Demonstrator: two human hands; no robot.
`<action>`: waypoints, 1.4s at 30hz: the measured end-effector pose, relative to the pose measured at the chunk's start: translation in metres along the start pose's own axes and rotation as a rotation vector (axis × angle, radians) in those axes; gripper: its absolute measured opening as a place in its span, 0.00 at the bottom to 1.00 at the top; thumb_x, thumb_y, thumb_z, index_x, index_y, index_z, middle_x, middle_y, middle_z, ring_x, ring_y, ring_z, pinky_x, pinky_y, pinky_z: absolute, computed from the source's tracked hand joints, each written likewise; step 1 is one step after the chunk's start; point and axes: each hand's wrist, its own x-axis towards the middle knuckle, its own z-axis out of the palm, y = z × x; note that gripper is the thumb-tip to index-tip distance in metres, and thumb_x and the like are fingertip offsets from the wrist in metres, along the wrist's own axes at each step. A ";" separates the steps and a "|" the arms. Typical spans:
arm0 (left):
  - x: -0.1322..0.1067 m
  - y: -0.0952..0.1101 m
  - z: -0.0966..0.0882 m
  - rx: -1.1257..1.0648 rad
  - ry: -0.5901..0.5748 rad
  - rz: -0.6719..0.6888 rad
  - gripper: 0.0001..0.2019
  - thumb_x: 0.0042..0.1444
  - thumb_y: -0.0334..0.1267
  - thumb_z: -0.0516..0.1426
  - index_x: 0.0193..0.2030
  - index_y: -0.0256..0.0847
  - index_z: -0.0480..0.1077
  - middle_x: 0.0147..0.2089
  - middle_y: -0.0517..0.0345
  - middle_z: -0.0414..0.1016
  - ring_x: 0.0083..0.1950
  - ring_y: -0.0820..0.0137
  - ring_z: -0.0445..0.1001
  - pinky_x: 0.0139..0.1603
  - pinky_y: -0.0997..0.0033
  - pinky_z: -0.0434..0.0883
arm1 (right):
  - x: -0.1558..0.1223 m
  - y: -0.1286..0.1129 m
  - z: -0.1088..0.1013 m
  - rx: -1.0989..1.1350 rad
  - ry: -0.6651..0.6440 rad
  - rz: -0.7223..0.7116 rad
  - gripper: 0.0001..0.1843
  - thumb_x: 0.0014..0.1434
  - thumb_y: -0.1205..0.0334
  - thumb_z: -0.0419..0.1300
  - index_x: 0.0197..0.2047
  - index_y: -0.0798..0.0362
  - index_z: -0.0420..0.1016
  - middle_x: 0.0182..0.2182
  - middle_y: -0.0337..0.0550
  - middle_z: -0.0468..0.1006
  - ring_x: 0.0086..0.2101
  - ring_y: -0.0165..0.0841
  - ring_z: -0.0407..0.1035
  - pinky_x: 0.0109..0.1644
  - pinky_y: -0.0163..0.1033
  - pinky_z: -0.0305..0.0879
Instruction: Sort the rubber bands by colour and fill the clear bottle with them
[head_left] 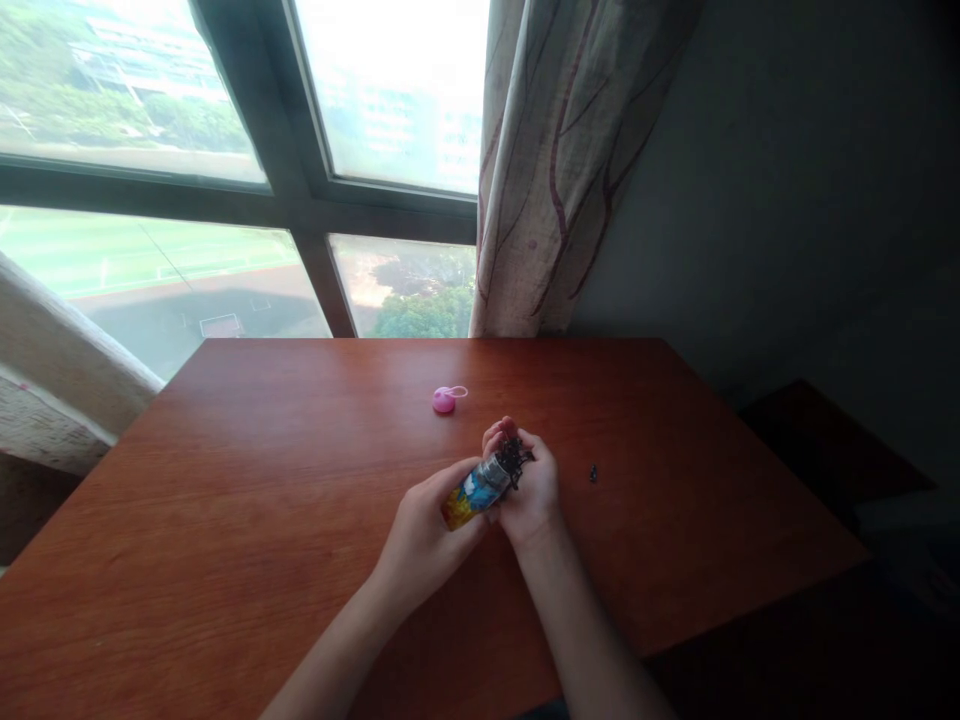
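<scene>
- My left hand (418,540) grips the lower end of a small colourful can (474,491), held just above the table (262,480) near its middle and tilted with its top toward 2 o'clock.
- My right hand (534,498) is closed at the can's top, fingers pinching a black part (514,460); I cannot tell whether it is attached or loose.
- I judge the step in hand to be working that black part at the can's top.
- The next move calls for a steady left grip and a fine right pinch.
- A small black bit (593,473) lies at 3 o'clock from the hands, and a pink thing (444,402) at 11 o'clock.
</scene>
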 end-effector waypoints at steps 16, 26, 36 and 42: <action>0.000 -0.001 -0.004 0.044 0.002 -0.035 0.22 0.53 0.30 0.59 0.57 0.38 0.71 0.47 0.54 0.79 0.47 0.64 0.77 0.50 0.71 0.71 | -0.019 -0.003 0.004 -0.214 -0.131 -0.116 0.15 0.47 0.75 0.57 0.35 0.51 0.79 0.32 0.37 0.81 0.34 0.27 0.75 0.40 0.31 0.73; 0.001 0.001 -0.006 0.054 -0.004 -0.047 0.20 0.53 0.30 0.58 0.54 0.39 0.72 0.49 0.54 0.79 0.48 0.64 0.77 0.51 0.70 0.71 | -0.024 -0.002 0.005 -0.380 -0.328 -0.203 0.20 0.40 0.81 0.57 0.33 0.51 0.78 0.36 0.36 0.80 0.37 0.26 0.73 0.45 0.31 0.70; 0.001 0.004 -0.007 0.063 0.007 -0.038 0.19 0.52 0.30 0.58 0.52 0.40 0.73 0.48 0.54 0.79 0.47 0.64 0.77 0.49 0.71 0.71 | -0.020 -0.005 0.003 -0.285 -0.235 -0.114 0.17 0.41 0.78 0.56 0.31 0.51 0.78 0.32 0.36 0.80 0.36 0.28 0.75 0.44 0.33 0.73; 0.003 0.008 -0.006 -0.053 0.017 -0.051 0.18 0.53 0.34 0.59 0.52 0.37 0.73 0.48 0.53 0.80 0.46 0.64 0.77 0.48 0.72 0.72 | -0.011 -0.007 -0.002 -0.100 -0.069 -0.081 0.08 0.49 0.72 0.59 0.32 0.53 0.77 0.33 0.40 0.81 0.39 0.30 0.76 0.41 0.35 0.76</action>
